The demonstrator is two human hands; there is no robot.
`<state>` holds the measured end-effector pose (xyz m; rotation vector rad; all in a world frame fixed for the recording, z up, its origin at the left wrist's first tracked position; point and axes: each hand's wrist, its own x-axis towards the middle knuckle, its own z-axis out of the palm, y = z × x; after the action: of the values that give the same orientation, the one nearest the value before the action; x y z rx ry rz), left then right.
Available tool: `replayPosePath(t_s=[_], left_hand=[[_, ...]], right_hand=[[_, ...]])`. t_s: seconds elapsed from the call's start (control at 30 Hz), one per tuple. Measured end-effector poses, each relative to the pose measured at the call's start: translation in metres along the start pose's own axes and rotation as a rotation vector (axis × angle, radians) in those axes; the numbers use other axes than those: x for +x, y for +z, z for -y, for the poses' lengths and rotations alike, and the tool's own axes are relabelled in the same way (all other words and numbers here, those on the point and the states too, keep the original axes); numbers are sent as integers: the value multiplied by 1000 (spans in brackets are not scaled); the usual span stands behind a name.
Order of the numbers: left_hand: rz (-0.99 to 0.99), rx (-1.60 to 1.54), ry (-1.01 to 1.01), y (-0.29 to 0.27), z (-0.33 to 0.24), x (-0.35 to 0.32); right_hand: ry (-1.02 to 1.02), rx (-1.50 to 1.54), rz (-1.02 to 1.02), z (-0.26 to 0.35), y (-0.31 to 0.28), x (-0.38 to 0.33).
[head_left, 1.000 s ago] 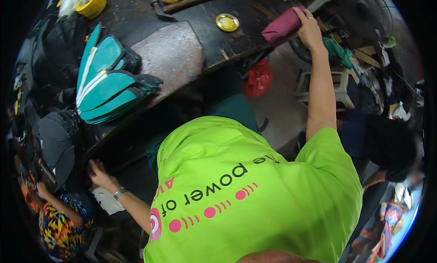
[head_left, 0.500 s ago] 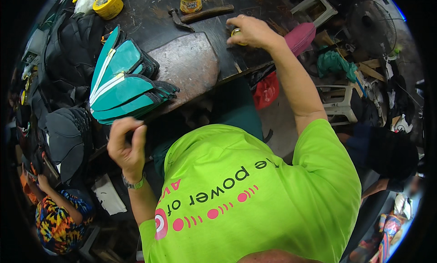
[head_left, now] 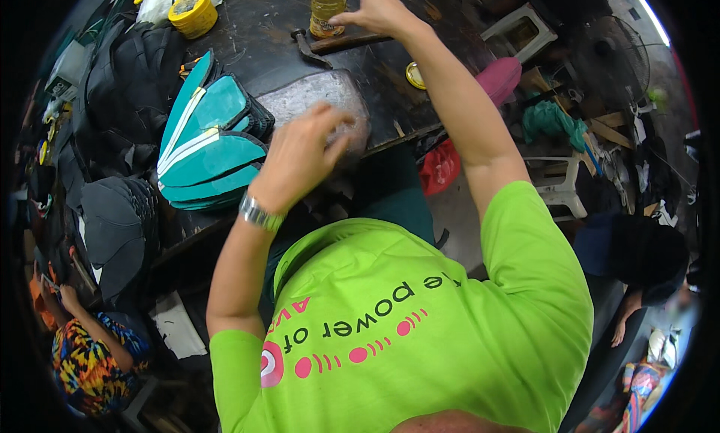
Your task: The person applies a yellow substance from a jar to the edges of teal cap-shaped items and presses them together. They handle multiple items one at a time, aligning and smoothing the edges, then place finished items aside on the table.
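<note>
My right hand reaches over the far side of the dark workbench, fingers spread, thumb against or right beside an open glass jar of yellowish-brown stuff. Nothing shows in its grasp. A round yellow-rimmed lid lies on the bench below my right forearm. My left hand, slightly blurred, hovers before a worn grey slab, fingers bent and apart from the thumb, with nothing visible in it. To its left a fanned stack of teal cut pieces with white strips sits at the bench edge.
A hammer with a wooden handle lies between jar and slab. A yellow round tub stands at the far left. Black pieces are piled at left. Plastic stools, a fan and scraps stand on the right. Another person is at lower left.
My right hand has set the lid down on the bench and moved up and left to the jar. My left hand has moved right and up from beside the teal stack.
</note>
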<state>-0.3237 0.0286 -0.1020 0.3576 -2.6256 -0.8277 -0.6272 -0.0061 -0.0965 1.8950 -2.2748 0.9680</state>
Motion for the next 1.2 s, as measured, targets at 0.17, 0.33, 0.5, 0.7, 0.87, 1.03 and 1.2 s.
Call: replayPosePath(t_s=[0.17, 0.33, 0.5, 0.7, 0.87, 1.03, 1.2], left_hand=[[19, 537, -110, -2, 57, 85], [21, 614, -104, 4, 102, 125], [-3, 424, -69, 12, 111, 149], [-41, 300, -67, 60, 64, 156], [-134, 263, -85, 81, 37, 135], [-58, 262, -103, 77, 32, 119], [-20, 298, -58, 62, 14, 103]], right_hand=[[66, 145, 135, 2, 43, 45], [84, 311, 21, -11, 41, 24], [111, 296, -125, -29, 18, -8], [-62, 17, -228, -30, 14, -50], [-85, -8, -211, -22, 9, -79], [-116, -23, -181, -14, 2, -101], [-106, 26, -122, -9, 4, -112]])
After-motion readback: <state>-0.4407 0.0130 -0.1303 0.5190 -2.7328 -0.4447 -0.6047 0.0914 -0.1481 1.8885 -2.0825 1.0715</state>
